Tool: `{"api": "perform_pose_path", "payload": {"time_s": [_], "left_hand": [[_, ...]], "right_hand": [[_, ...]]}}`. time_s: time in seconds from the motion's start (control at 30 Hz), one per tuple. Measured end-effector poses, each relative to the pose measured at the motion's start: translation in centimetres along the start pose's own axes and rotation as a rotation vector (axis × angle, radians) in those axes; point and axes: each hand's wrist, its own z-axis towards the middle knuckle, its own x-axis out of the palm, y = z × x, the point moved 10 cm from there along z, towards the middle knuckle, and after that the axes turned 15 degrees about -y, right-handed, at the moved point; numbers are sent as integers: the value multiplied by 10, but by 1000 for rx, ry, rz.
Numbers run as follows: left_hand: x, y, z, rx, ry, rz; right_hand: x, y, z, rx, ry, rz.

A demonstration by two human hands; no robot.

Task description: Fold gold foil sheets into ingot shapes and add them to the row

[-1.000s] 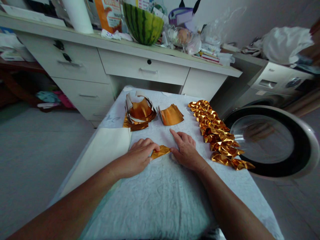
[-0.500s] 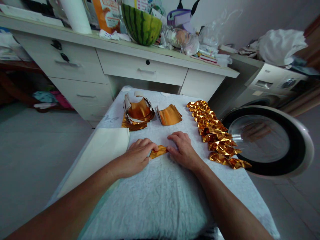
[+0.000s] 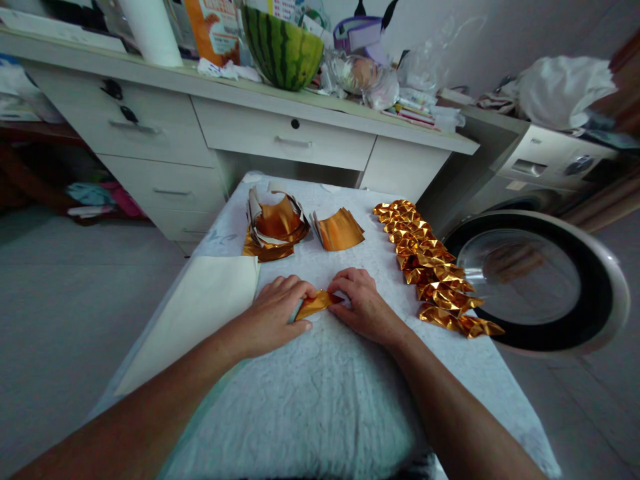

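A small folded piece of gold foil paper [image 3: 315, 304] lies between my hands on the pale cloth-covered table. My left hand [image 3: 277, 313] grips its left end, with the thumb below and the fingers along the top. At the other end, my right hand [image 3: 361, 303] pinches the foil between thumb and fingers. Beyond them sit a curled stack of gold sheets [image 3: 277, 223] and a smaller stack of gold sheets [image 3: 340, 230]. Folded gold foil pieces [image 3: 430, 260] form an overlapping row on the right. A cream sheet [image 3: 200, 310] lies beside my left forearm.
Behind the table stands a white desk [image 3: 285, 143] with drawers, holding a half watermelon [image 3: 283, 50], an orange bag [image 3: 214, 33] and plastic bags. To the right, the round door [image 3: 535, 280] of a washing machine [image 3: 545, 160] hangs open close to the table edge.
My right fingers have shifted slightly left and curled in at the foil's right end. My left thumb has moved slightly right, and the foil looks a little turned.
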Motion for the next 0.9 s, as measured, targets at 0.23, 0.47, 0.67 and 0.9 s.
{"api": "perform_pose_path", "payload": {"time_s": [0.23,0.47,0.67,0.9], "left_hand": [[-2,-1,4,-29,-26,36],[-7,-4,8,-41,-63,41],[-13,-3,10,-69,-125,-44],[-15,1,10,-102,-160,-71]], "right_hand": [[-1,5,1,-23,7,18],[-5,10,3,-41,-37,68],[-10,6,4,44,-73,157],[-5,3,3,77,-68,172]]}}
